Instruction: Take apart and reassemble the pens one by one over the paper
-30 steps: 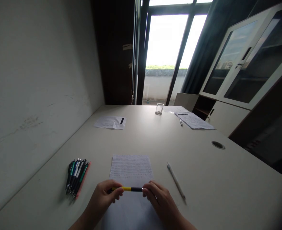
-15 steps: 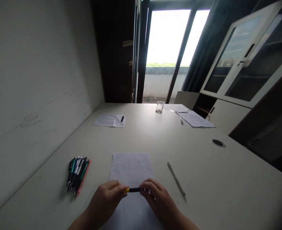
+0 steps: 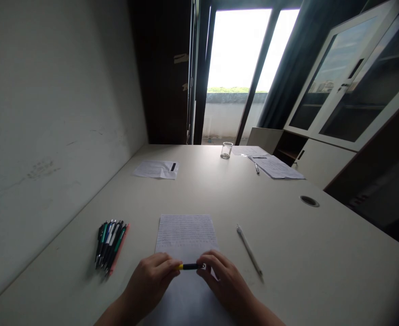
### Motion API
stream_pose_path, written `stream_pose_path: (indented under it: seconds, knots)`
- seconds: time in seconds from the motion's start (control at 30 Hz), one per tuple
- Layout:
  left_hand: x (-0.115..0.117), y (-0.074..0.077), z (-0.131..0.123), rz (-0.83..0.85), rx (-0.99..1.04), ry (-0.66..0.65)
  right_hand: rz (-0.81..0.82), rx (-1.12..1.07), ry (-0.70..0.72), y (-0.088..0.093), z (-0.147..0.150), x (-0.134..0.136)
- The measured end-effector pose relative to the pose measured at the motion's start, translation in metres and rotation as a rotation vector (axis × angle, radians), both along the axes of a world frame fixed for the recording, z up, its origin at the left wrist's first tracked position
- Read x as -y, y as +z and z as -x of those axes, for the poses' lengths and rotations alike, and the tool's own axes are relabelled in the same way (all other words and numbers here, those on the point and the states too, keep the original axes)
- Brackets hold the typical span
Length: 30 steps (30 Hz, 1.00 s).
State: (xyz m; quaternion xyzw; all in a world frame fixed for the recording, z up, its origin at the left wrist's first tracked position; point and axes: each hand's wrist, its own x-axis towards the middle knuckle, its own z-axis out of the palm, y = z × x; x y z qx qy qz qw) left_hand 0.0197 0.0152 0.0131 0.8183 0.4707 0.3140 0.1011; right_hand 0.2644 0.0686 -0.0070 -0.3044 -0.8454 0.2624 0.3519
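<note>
My left hand (image 3: 152, 283) and my right hand (image 3: 224, 281) hold a yellow and black pen (image 3: 190, 266) level between them, fingertips pinched on its two ends. The pen hovers just over a sheet of paper (image 3: 187, 233) covered in handwriting that lies flat on the pale table (image 3: 301, 253). Only a short middle stretch of the pen shows between my fingers. A white pen (image 3: 249, 250) lies on the table to the right of my right hand. A bundle of several pens (image 3: 110, 246) lies to the left of my left hand.
Farther back lie a folded paper (image 3: 156, 169) at left, a small glass (image 3: 225, 150) in the middle, and sheets with a pen (image 3: 274, 166) at right. A round cable hole (image 3: 309, 201) sits at right. A wall runs along the left, a cabinet (image 3: 352, 90) stands at right.
My two hands have drawn closer together along the pen, so less of it shows between them. The view has tilted slightly downward.
</note>
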Motion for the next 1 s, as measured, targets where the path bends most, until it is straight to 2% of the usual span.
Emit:
stream_pose_path:
  seconds: [0.33,0.53,0.73,1.0]
  knots:
    - [-0.001,0.000,0.000,-0.041,-0.040,0.017,-0.055,0.040,-0.047,0.005,-0.001,-0.001]
    - [0.001,0.006,-0.007,-0.136,-0.138,-0.062,-0.076,0.033,0.018,0.007,0.004,0.004]
    - [0.002,0.006,-0.009,-0.109,-0.153,-0.055,-0.101,-0.004,0.055,0.011,0.005,0.007]
    - [0.004,0.008,-0.008,-0.092,-0.154,-0.042,-0.024,0.066,0.039,0.011,0.003,0.005]
